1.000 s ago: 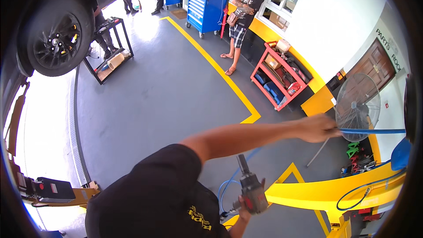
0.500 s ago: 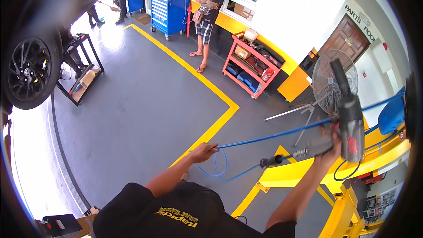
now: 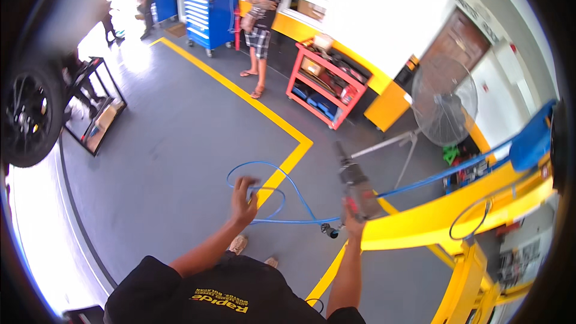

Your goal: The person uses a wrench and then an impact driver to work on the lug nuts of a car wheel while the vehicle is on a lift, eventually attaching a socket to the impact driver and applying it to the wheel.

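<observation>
My right hand [image 3: 353, 223] grips an air impact wrench [image 3: 361, 191], grey and black with a red patch. A long dark socket on its nose points up and away. Below its handle shows a dark hose coupling [image 3: 329, 230]. From there a blue air hose [image 3: 288, 222] runs left in loose loops, and another stretch leads off to the right. My left hand [image 3: 243, 201] is raised over the loops with its fingers apart, slightly blurred. It appears to hold nothing; the hose passes close to its wrist, and whether they touch I cannot tell.
A yellow steel beam [image 3: 414, 228] stands close on my right. Beyond are a pedestal fan [image 3: 447, 102], a red tool cart [image 3: 327, 84], a blue tool cabinet [image 3: 210, 21] and a standing person [image 3: 264, 18]. At left are a car wheel [image 3: 30, 114] and a black rack [image 3: 99, 108].
The impact wrench has come down and left, closer to my body, in my right hand. My left hand has let go of the hose, which now hangs in wider loops.
</observation>
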`<state>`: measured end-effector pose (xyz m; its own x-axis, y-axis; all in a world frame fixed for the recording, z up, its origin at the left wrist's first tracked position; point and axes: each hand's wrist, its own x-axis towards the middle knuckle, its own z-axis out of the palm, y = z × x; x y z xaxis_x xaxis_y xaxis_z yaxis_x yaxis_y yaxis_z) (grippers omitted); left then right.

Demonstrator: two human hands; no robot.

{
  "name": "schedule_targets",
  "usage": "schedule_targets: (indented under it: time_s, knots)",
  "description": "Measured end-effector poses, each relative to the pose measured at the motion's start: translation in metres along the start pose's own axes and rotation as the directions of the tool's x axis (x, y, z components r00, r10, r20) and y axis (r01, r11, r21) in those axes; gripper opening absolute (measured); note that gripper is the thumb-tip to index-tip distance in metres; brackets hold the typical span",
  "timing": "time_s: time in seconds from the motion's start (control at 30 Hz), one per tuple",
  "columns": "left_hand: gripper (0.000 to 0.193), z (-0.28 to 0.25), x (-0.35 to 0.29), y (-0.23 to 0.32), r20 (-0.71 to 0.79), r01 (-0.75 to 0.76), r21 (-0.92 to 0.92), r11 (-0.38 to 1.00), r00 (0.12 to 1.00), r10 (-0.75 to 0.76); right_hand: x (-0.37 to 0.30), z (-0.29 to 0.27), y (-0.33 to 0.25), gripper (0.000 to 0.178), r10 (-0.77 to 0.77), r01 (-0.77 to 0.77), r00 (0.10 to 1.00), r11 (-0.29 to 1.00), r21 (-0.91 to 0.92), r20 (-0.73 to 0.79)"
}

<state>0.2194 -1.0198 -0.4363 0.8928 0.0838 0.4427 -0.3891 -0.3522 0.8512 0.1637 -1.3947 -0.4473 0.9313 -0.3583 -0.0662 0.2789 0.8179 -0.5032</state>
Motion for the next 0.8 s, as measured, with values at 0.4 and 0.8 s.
schedule_targets:
  time_s: [0.4, 0.8]
  knots:
    - [0.067, 0.307, 0.156, 0.540, 0.295, -0.324, -0.519, 0.791, 0.801, 0.522, -0.101, -0.101, 0.165, 0.050, -0.247, 0.242, 0.957, 0.385, -0.891, 0.154]
    - [0.034, 0.343, 0.113, 0.316, 0.285, -0.347, -0.586, 0.732, 0.758, 0.587, -0.160, -0.215, 0.159, 0.073, -0.062, -0.084, 0.994, 0.050, -0.995, -0.087]
